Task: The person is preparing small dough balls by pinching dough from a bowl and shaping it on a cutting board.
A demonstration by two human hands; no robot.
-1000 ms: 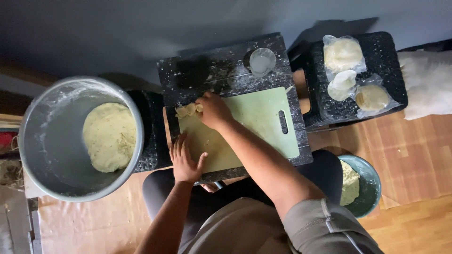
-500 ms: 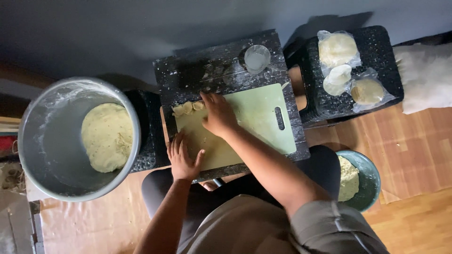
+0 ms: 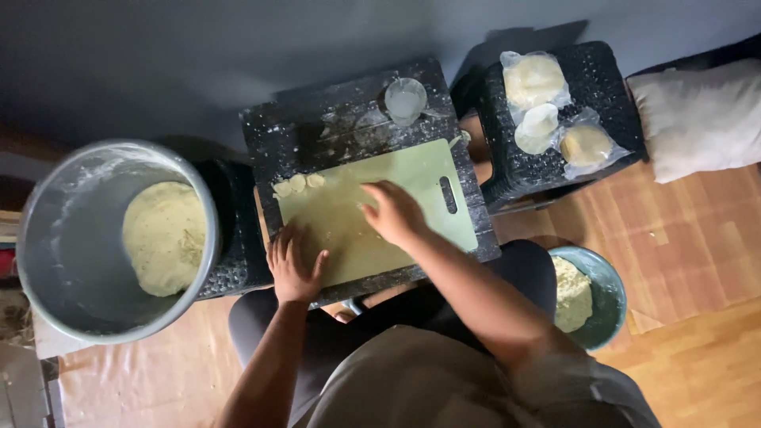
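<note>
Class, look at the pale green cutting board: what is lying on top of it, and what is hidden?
On the pale green cutting board lie three small dough pieces at its far left corner. The left hand rests flat on its near edge; the right hand covers the middle, hiding anything beneath.

Dark grey wall [image 3: 158,55], wood floor [image 3: 697,261], dim light.
</note>
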